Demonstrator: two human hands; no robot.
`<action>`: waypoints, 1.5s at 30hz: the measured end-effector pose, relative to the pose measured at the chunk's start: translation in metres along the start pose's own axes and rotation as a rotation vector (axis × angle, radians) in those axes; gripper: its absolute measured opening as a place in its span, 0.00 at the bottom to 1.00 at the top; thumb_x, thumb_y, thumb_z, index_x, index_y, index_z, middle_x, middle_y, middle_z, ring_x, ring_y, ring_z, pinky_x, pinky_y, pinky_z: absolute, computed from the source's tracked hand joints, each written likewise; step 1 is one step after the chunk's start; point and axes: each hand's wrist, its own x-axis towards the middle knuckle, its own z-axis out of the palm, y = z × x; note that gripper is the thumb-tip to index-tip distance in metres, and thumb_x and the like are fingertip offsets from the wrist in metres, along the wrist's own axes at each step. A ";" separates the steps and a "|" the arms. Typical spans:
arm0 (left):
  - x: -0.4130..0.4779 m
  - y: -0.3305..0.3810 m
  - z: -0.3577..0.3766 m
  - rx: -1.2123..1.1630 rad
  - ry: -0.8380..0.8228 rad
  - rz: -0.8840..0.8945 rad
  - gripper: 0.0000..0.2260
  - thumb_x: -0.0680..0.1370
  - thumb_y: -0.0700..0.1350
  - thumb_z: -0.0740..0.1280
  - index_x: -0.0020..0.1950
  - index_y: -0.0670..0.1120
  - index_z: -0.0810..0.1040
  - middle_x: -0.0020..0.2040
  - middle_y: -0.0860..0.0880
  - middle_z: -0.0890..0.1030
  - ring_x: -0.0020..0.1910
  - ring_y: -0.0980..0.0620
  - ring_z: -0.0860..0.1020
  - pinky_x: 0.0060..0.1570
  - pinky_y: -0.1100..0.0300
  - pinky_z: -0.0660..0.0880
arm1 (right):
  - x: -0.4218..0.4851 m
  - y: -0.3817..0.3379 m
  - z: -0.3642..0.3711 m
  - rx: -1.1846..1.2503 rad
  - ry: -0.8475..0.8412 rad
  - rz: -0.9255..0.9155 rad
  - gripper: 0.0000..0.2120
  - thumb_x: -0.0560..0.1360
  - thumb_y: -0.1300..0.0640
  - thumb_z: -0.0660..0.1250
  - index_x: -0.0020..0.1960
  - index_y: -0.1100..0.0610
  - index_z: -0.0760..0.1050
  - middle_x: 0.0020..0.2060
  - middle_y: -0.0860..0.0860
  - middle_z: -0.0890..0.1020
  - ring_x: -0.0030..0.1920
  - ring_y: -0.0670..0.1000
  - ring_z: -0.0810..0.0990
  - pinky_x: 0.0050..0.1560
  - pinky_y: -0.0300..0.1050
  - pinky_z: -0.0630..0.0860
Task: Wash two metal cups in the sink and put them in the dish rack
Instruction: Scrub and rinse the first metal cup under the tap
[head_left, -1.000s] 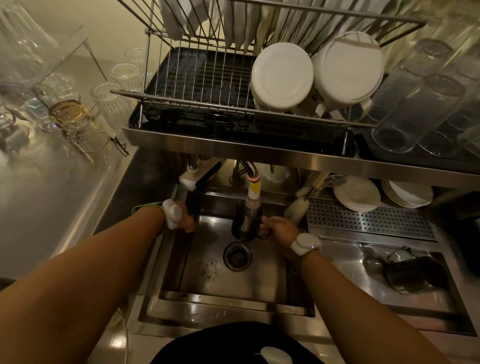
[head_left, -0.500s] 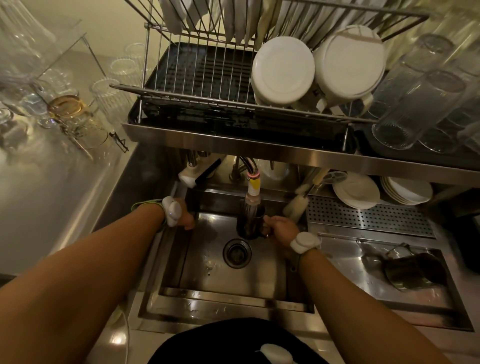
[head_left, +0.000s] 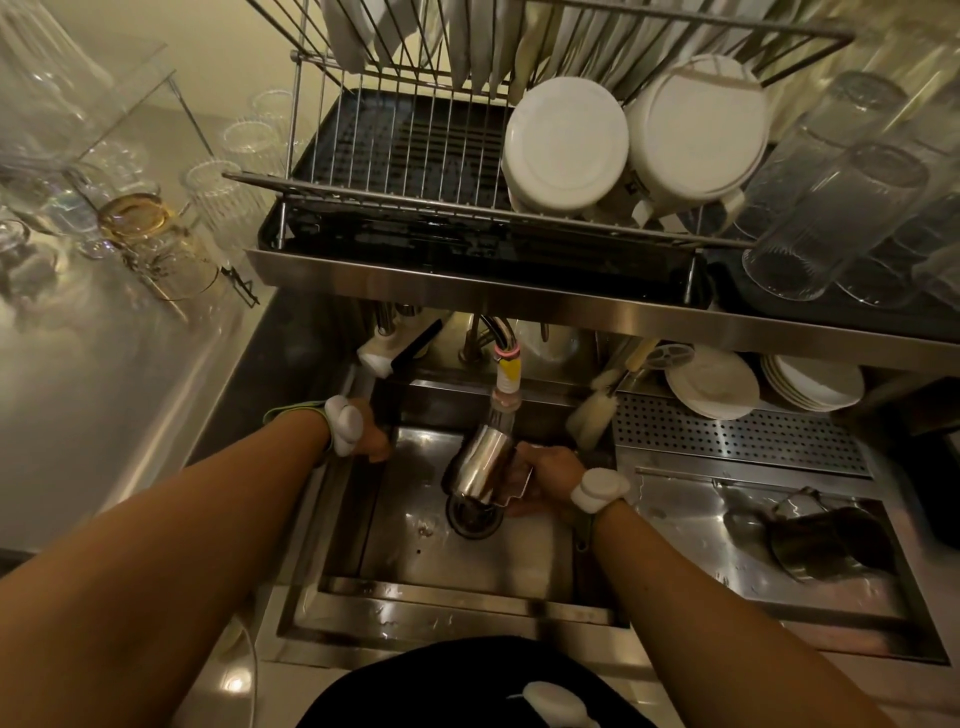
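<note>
My right hand grips a shiny metal cup, tilted with its mouth down over the drain of the sink, just below the faucet spout. My left hand is curled around a dark bar at the sink's left rear corner. A second metal cup lies on its side on the drainboard to the right. The wire dish rack sits on the shelf above the sink, its left half bare.
Two white bowls and upright plates fill the rack's right and back. Glasses lie at the right, more glassware on the left counter. White plates and a bottle brush sit behind the perforated drainboard.
The cup stood upright under the spout; my right hand has tipped it over, mouth toward the drain. My left hand stayed at the sink's left corner.
</note>
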 end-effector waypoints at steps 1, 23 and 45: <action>0.001 -0.001 0.000 0.001 -0.001 -0.003 0.16 0.73 0.51 0.68 0.54 0.42 0.81 0.48 0.46 0.80 0.46 0.47 0.79 0.31 0.67 0.66 | -0.003 0.001 0.004 0.048 -0.031 0.030 0.13 0.83 0.56 0.58 0.45 0.58 0.77 0.32 0.53 0.83 0.33 0.53 0.84 0.48 0.59 0.83; 0.031 -0.002 0.012 -0.109 0.079 -0.020 0.12 0.74 0.50 0.69 0.50 0.43 0.82 0.43 0.49 0.79 0.37 0.52 0.76 0.29 0.64 0.68 | 0.002 0.020 0.017 0.547 -0.026 0.204 0.10 0.85 0.59 0.56 0.55 0.63 0.74 0.47 0.61 0.80 0.46 0.59 0.80 0.43 0.56 0.78; 0.041 0.076 0.051 -1.276 -0.100 0.142 0.26 0.72 0.50 0.74 0.68 0.50 0.70 0.60 0.42 0.77 0.49 0.39 0.81 0.46 0.39 0.80 | 0.010 0.017 -0.002 0.736 -0.150 -0.037 0.21 0.82 0.56 0.60 0.73 0.61 0.69 0.64 0.68 0.78 0.63 0.69 0.79 0.58 0.63 0.79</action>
